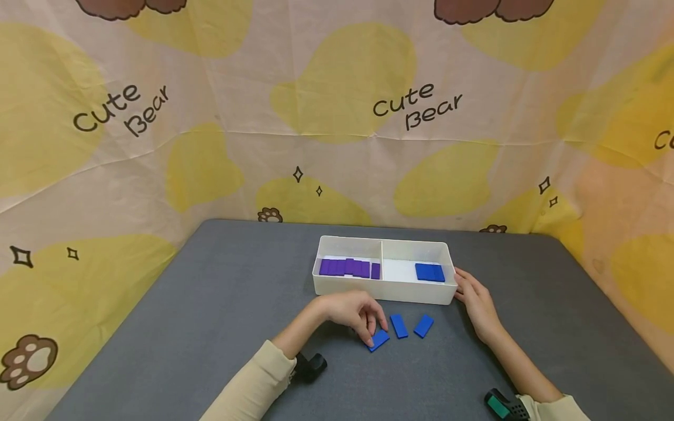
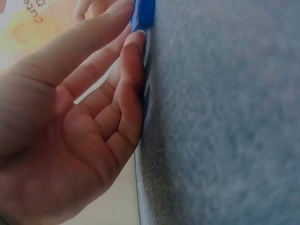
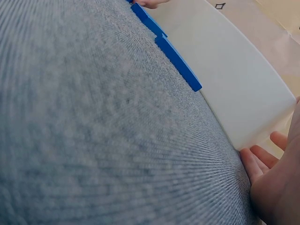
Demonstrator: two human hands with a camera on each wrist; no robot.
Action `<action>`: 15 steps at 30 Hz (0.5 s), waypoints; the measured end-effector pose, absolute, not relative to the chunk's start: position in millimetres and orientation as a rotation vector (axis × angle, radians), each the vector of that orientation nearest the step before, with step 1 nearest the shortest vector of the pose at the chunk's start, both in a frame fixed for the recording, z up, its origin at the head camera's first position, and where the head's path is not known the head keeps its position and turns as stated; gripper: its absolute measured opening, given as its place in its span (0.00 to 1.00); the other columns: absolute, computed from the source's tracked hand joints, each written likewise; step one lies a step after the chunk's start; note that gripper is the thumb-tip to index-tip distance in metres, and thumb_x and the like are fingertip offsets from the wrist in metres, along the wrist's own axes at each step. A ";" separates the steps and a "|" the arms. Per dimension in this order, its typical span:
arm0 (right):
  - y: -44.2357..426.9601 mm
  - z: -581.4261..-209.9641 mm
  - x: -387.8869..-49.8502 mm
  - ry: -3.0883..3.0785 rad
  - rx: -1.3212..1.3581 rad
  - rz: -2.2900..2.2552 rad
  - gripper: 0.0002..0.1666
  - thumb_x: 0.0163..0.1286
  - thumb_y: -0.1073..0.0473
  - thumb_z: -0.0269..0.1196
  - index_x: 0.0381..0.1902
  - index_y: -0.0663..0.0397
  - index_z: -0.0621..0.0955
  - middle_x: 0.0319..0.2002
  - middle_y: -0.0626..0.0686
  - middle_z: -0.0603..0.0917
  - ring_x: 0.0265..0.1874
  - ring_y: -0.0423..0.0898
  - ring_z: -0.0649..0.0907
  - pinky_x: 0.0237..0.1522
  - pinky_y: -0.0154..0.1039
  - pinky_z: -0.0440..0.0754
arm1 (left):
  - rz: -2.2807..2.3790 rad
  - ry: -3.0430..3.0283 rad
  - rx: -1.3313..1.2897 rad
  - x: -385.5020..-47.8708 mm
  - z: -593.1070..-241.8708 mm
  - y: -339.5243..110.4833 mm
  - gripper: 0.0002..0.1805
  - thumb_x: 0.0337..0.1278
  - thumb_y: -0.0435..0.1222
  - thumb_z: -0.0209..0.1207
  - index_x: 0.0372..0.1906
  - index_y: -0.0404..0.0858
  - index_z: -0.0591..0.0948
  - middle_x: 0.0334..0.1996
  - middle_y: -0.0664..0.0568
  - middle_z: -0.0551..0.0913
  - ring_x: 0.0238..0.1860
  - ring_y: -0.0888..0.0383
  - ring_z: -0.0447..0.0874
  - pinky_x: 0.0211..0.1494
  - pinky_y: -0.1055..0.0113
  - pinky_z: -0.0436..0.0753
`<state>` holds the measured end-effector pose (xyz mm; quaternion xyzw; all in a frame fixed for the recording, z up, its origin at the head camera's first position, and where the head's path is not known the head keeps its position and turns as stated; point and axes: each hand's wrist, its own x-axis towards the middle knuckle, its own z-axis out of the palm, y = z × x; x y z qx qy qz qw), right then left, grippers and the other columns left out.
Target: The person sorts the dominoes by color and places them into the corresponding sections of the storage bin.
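Observation:
My left hand (image 1: 354,311) pinches a blue rectangular tile (image 1: 379,340) between thumb and fingertips, with the tile at the table surface. The left wrist view shows the end of that blue tile (image 2: 144,14) at the fingertips. Two more blue tiles lie just right of it, one (image 1: 399,326) nearer and one (image 1: 423,326) farther. Behind them stands a white two-compartment box (image 1: 347,286). Purple tiles (image 1: 344,268) sit in its left compartment, blue tiles (image 1: 430,272) in its right. My right hand (image 1: 478,304) rests its fingers against the box's right end.
A grey table (image 1: 237,292) lies under everything. Behind it hangs a patterned yellow and cream cloth (image 1: 337,175). Dark wrist devices are strapped on both arms, near the left sleeve (image 1: 263,374) and the right sleeve (image 1: 555,409).

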<state>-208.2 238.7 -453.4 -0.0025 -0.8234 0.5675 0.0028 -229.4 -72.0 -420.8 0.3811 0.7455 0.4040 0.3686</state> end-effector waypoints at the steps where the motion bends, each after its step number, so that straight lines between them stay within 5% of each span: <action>1: 238.6 -453.1 -208.0 -2.579 -0.005 1.783 0.37 0.89 0.46 0.39 0.81 0.67 0.61 0.78 0.70 0.65 0.57 0.35 0.79 0.50 0.16 0.73 | 1.024 1.903 0.975 -229.4 -419.8 -72.9 0.19 0.53 0.18 0.71 0.53 0.24 0.85 0.27 0.57 0.83 0.26 0.67 0.79 0.33 0.77 0.77; 7: 238.7 -452.3 -207.2 -2.543 0.018 1.814 0.36 0.89 0.48 0.40 0.80 0.69 0.61 0.77 0.71 0.66 0.45 0.18 0.76 0.50 0.16 0.74 | 0.929 1.884 0.997 -228.6 -414.6 -74.1 0.26 0.51 0.16 0.71 0.57 0.28 0.82 0.30 0.56 0.79 0.26 0.65 0.80 0.32 0.76 0.78; 15: 238.6 -451.6 -205.9 -2.567 0.025 1.791 0.36 0.89 0.47 0.39 0.81 0.69 0.61 0.78 0.71 0.65 0.48 0.22 0.75 0.50 0.16 0.73 | 0.917 1.925 1.010 -226.1 -415.5 -71.6 0.25 0.48 0.17 0.73 0.54 0.29 0.82 0.28 0.56 0.78 0.23 0.66 0.77 0.30 0.76 0.75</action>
